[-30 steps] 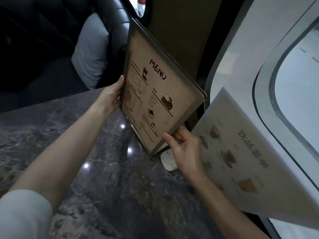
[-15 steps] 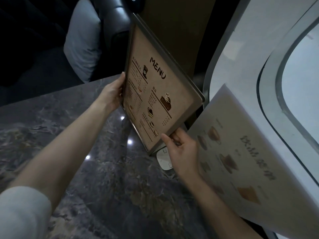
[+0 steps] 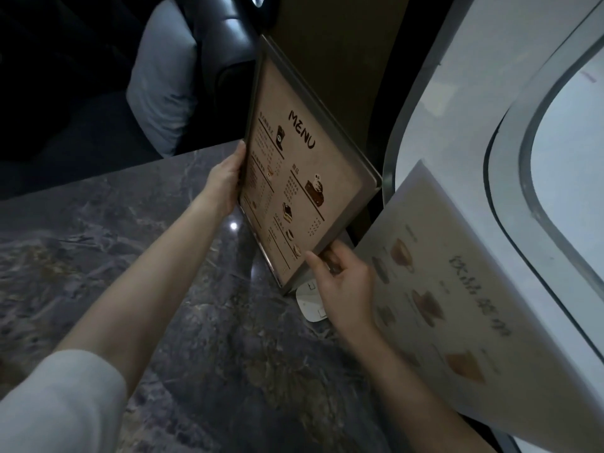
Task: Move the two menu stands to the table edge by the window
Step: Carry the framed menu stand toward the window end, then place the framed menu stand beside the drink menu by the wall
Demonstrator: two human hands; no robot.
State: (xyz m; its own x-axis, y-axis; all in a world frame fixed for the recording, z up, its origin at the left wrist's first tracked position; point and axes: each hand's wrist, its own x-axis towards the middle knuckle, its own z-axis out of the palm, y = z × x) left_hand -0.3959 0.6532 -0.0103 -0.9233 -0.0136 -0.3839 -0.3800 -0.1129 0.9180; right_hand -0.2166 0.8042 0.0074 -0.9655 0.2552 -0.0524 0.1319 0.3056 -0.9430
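Placing the second stand. My left hand (image 3: 225, 183) grips the left edge of the brown "MENU" stand (image 3: 302, 178); my right hand (image 3: 343, 286) pinches its lower right corner, thumb on the face and fingers behind. The stand tilts back, its bottom corner close to the marble desk (image 3: 130, 256) near the window-side edge, above a small white device (image 3: 310, 302); whether it touches the desk I cannot tell. The pale drinks menu stand (image 3: 457, 289) already stands along that edge, below the window (image 3: 572, 158), just beside my right hand. To finish well, I judge, I should lower the base flat clear of the white device, square it beside the pale stand without knocking it, and release only once it stands steady.
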